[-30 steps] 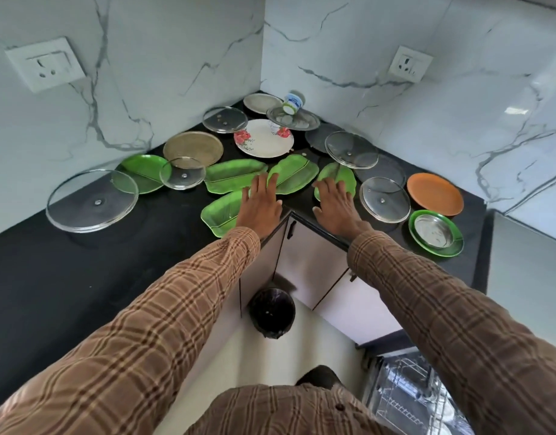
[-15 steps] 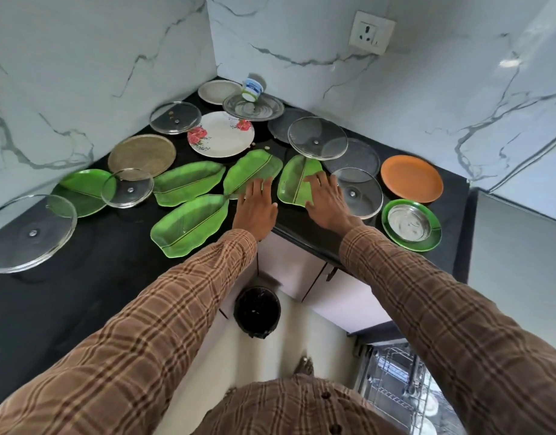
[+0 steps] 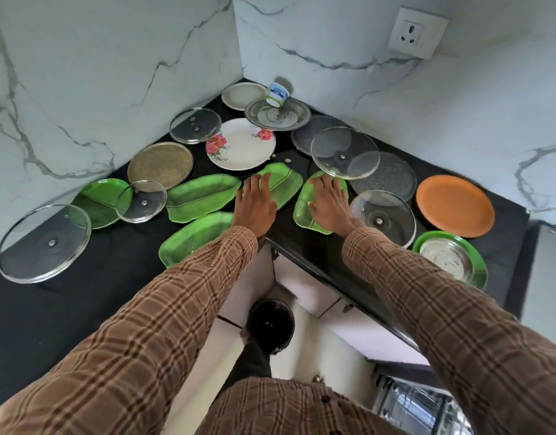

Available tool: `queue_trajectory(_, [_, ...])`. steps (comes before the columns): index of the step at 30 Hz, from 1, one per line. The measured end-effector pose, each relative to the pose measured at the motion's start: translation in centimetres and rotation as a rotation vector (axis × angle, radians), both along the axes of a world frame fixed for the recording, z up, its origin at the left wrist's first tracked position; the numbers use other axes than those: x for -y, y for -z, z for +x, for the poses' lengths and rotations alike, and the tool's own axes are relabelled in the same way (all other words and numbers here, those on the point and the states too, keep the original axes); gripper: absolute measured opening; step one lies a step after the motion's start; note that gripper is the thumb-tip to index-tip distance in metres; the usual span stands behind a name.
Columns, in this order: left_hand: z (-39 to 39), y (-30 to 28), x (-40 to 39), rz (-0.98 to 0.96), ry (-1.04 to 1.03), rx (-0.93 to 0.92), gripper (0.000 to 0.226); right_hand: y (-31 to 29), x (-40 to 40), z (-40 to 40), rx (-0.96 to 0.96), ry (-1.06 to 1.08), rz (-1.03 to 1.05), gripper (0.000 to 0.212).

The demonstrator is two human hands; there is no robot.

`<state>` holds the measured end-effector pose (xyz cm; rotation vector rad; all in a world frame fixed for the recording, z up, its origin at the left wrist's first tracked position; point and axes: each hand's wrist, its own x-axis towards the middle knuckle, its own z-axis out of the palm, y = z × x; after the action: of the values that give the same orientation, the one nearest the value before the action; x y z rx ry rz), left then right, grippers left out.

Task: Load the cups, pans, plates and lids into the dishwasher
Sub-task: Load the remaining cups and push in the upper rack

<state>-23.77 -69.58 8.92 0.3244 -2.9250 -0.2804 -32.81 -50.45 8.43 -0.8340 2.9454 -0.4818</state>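
Here my left hand (image 3: 254, 206) lies flat, fingers straight and close together, on one green leaf-shaped plastic plate (image 3: 284, 183), and my right hand (image 3: 328, 205) lies the same way, fingers a little spread, on a second green leaf plate (image 3: 304, 211) just beside it. I count four leaf plates on the black corner countertop (image 3: 66, 309): the other two lie left of my left hand, one farther back (image 3: 203, 196), one nearer (image 3: 192, 238). A round green plate (image 3: 96, 199) sits further left. Clear glass lids come to five: a large one (image 3: 44, 243) far left, a small one (image 3: 141, 200) overlapping the round green plate, one by the wall (image 3: 195, 125), one (image 3: 345, 152) raised beyond my right fingers, one (image 3: 383, 216) right of that hand. One orange round plate (image 3: 455, 205) lies at the right, and one flowered white plate (image 3: 240, 144) behind the leaf plates. The dishwasher rack (image 3: 417, 406) shows at lower right.
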Motion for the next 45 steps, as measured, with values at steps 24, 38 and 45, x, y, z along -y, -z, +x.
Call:
queue_trajectory(24, [-24.8,1.7,19.6,0.238,-0.094,-0.008,0.061,-0.2,20.7,-25.8,0.053,0.094,0.065,0.062])
queue_trajectory(38, [-29.0,4.9,22.6,0.278,-0.235,-0.056,0.055,0.7,27.4,-40.8,0.179,0.08,0.012,0.124])
queue_trajectory(45, [-25.6,3.9,21.0,0.272,-0.241,-0.015,0.056,2.3,27.8,-38.0,-0.096,0.115,0.068,0.056])
